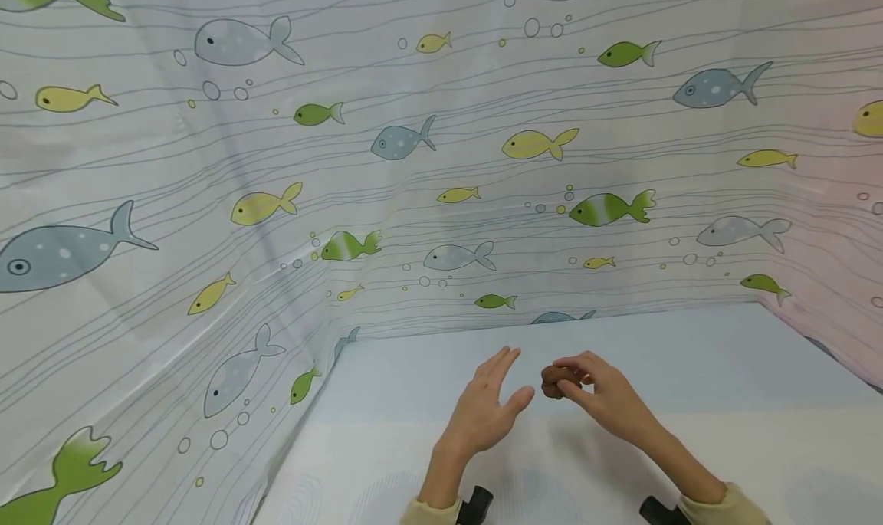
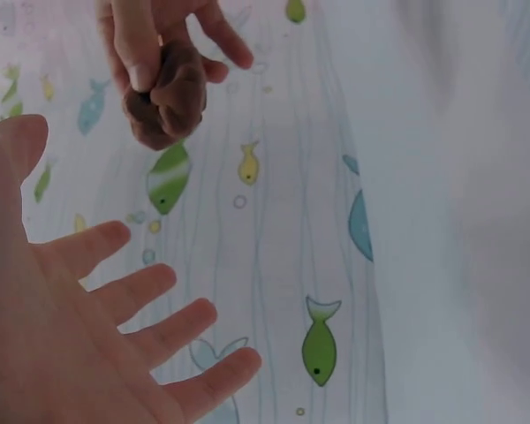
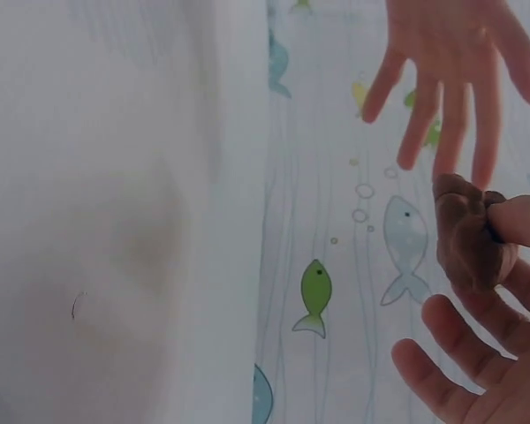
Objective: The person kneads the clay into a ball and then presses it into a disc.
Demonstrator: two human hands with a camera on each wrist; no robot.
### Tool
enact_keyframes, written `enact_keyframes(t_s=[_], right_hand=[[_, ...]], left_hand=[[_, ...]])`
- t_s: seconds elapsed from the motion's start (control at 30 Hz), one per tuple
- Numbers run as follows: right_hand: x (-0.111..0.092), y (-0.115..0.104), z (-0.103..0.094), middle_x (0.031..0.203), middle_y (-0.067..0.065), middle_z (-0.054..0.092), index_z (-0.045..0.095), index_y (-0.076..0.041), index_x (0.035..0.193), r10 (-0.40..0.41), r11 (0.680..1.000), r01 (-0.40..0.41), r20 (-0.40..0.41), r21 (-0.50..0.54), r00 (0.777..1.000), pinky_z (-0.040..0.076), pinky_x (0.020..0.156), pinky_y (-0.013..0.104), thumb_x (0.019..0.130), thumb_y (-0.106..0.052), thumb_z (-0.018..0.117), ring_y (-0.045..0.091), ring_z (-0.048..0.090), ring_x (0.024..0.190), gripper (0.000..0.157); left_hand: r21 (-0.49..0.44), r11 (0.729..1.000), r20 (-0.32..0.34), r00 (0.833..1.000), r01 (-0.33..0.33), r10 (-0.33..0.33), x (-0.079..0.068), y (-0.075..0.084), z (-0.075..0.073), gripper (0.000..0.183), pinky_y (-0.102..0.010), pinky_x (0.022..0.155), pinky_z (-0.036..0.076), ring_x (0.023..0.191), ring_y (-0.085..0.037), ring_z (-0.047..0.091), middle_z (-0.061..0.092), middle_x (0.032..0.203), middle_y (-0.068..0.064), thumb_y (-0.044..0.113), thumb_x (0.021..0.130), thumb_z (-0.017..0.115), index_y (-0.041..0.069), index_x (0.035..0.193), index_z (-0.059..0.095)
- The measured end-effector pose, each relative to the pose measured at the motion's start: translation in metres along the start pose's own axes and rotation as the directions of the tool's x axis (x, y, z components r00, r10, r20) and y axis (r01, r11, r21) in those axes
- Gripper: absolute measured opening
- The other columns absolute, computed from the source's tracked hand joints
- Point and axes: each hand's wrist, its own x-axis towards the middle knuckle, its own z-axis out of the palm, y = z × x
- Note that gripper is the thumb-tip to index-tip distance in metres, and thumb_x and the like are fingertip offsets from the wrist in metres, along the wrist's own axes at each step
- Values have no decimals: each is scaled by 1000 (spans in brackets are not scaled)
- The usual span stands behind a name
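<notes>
Right wrist, right hand point(image 3: 511, 378) cropped, lump point(image 3: 470, 243) part-hidden

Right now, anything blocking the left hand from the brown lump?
Nothing visible. The head and left wrist views show only a gap between the left hand and the brown lump. The right hand pinches the lump, mostly from the side away from the left hand.
</notes>
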Motion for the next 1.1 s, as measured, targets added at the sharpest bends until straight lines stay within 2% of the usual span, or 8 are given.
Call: enact_keyframes(t_s=[0.13,0.3,0.53,0.7,0.83,1.0,1.1], right_hand=[[0,-1,2,102,-11,63,67,-13,121,4,1000,-4,-1,26,1000,54,78,31,93,-15,69,7,61,92,28],[0,-2,3,106,-7,64,66,-12,122,35,992,-37,20,117,999,54,77,27,95,-18,68,7,61,94,28],[-1,-9,6,113,0,64,65,-16,122,131,959,-145,75,243,989,54,76,27,96,-26,66,9,62,92,28],[0,-17,14,110,0,64,67,-16,121,112,939,-143,115,313,987,55,78,27,96,-27,66,10,64,92,27],[2,-24,21,110,3,63,68,-13,119,106,908,-152,138,391,985,55,82,24,96,-24,65,9,63,99,26],[2,-29,29,124,12,65,63,-5,126,152,836,-222,175,503,973,54,87,23,99,-24,61,5,64,106,33],[0,-30,32,130,17,63,57,-1,134,148,799,-235,198,553,969,53,89,24,102,-22,56,5,63,109,39]], left_hand=[[-18,1000,-2,1000,-3,3,2,4,2,62,-59,110,34,146,-23,32,34,159,3,56,99,44,26,153,38],[-49,999,7,1000,-5,5,4,6,6,60,-60,109,34,146,-22,32,33,159,3,53,100,45,27,154,36],[-123,992,30,1000,-6,10,9,8,15,61,-59,109,34,147,-20,30,31,160,4,56,101,41,30,156,31],[-191,982,44,999,-3,12,13,12,20,62,-59,110,34,148,-20,27,26,162,3,54,102,41,30,157,25],[-227,974,40,999,10,0,14,14,24,63,-57,110,34,147,-20,26,23,162,6,52,102,42,32,158,21],[-245,969,24,1000,17,-12,16,14,26,64,-55,111,35,146,-20,28,24,161,4,52,102,41,32,159,17],[-258,966,28,1000,17,-10,17,13,27,64,-54,112,34,147,-20,27,22,162,3,52,103,40,34,159,14]])
